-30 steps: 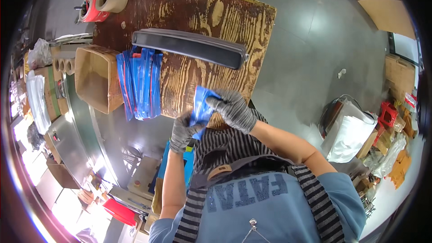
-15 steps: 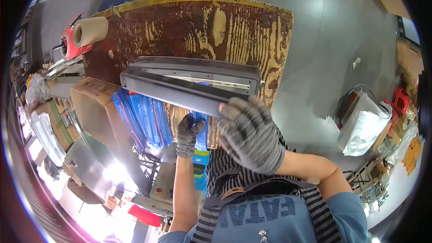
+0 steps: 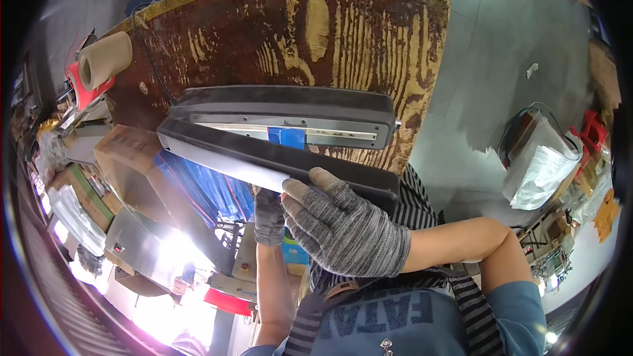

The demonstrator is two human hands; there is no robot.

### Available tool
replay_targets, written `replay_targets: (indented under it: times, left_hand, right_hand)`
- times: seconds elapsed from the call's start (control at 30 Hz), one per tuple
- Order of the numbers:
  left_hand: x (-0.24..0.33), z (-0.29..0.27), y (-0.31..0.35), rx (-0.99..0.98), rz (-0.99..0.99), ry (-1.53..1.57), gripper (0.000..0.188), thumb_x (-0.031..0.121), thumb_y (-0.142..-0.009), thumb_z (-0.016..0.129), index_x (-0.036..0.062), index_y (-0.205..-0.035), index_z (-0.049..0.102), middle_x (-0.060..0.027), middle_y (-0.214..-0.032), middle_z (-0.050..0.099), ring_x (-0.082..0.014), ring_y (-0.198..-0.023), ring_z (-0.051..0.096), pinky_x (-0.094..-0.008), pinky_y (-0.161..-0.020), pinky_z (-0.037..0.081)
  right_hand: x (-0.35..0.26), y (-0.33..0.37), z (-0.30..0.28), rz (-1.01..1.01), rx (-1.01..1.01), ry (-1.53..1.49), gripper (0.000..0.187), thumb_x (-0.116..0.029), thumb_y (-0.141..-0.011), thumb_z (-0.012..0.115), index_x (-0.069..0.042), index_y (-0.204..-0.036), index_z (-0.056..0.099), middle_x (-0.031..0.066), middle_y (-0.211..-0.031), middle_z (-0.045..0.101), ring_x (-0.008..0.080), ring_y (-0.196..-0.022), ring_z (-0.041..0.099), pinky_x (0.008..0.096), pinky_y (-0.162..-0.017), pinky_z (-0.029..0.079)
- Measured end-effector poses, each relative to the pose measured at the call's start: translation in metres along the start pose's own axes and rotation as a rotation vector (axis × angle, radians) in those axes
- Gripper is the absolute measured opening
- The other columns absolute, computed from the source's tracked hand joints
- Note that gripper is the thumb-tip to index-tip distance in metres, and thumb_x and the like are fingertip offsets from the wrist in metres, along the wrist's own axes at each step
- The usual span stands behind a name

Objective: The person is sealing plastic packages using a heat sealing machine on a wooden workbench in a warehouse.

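Observation:
A grey hand-operated heat sealer (image 3: 290, 95) lies on the worn wooden table. Its long arm (image 3: 264, 158) is swung up toward me, apart from the base, baring the pale sealing strip. My right hand (image 3: 349, 227), in a grey knit glove, is closed over the arm's near side, its fingertips on the top. A blue plastic bag (image 3: 287, 137) lies across the strip, its near part hidden behind the arm. My left hand (image 3: 269, 217), gloved too, is below the arm at the bag's near end. Its fingertips are mostly hidden; earlier they pinch the bag.
A cardboard box (image 3: 128, 158) stands at the left beside a stack of blue plastic bags (image 3: 217, 184). A tape roll (image 3: 105, 59) with a red dispenser (image 3: 82, 89) sits at the table's left edge. White plastic packages (image 3: 541, 165) lie at the right.
The sealer's arm has swung up away from the base, so more of the strip and bag shows. My right hand has moved with it, and the view has shifted slightly.

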State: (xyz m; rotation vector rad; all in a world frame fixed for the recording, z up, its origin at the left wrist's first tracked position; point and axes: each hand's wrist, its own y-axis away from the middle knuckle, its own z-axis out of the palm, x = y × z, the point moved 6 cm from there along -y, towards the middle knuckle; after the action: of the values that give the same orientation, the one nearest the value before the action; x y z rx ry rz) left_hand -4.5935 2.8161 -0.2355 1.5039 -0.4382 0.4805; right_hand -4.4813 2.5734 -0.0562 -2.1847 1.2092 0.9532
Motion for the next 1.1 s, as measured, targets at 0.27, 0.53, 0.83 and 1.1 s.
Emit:
replay_targets:
  times: [0.27, 0.53, 0.83, 1.1]
  left_hand:
    - [-0.016, -0.015, 0.004, 0.107, -0.098, 0.034, 0.040, 0.001, -0.085, 0.068, -0.0002, -0.123, 0.056, -0.0118, -0.113, 0.066, -0.0210, -0.106, 0.062, -0.0334, -0.095, 0.048]
    - [0.055, 0.040, 0.006, 0.047, -0.125, -0.145, 0.048, 0.000, -0.081, 0.070, -0.0007, -0.126, 0.056, -0.0096, -0.119, 0.065, -0.0175, -0.106, 0.061, -0.0307, -0.095, 0.047]
    - [0.053, 0.044, 0.004, -0.006, -0.096, -0.156, 0.038, 0.002, -0.077, 0.073, 0.0005, -0.114, 0.062, -0.0046, -0.102, 0.068, -0.0131, -0.090, 0.061, -0.0269, -0.083, 0.048]
    - [0.042, 0.040, -0.009, -0.010, -0.030, -0.275, 0.047, 0.002, -0.075, 0.075, -0.0035, -0.118, 0.058, -0.0069, -0.104, 0.064, -0.0138, -0.094, 0.058, -0.0274, -0.085, 0.048]
  right_hand:
    - [0.005, 0.003, 0.006, -0.034, -0.016, 0.048, 0.038, -0.017, -0.074, 0.060, 0.000, -0.108, 0.067, 0.0174, -0.123, 0.059, 0.0349, -0.123, 0.051, 0.0555, -0.109, 0.034]
    - [0.025, 0.010, 0.020, -0.014, 0.029, 0.055, 0.038, -0.015, -0.073, 0.061, -0.002, -0.108, 0.068, 0.0106, -0.121, 0.060, 0.0286, -0.123, 0.051, 0.0512, -0.112, 0.032]
    - [0.046, 0.019, 0.037, -0.059, 0.092, 0.048, 0.041, -0.019, -0.075, 0.064, -0.005, -0.113, 0.065, 0.0083, -0.124, 0.058, 0.0261, -0.123, 0.051, 0.0483, -0.109, 0.034]
    - [0.059, 0.004, 0.045, 0.107, -0.137, 0.342, 0.073, -0.053, -0.089, 0.048, 0.000, -0.139, 0.041, 0.0183, -0.150, 0.034, 0.0351, -0.139, 0.032, 0.0482, -0.116, 0.020]
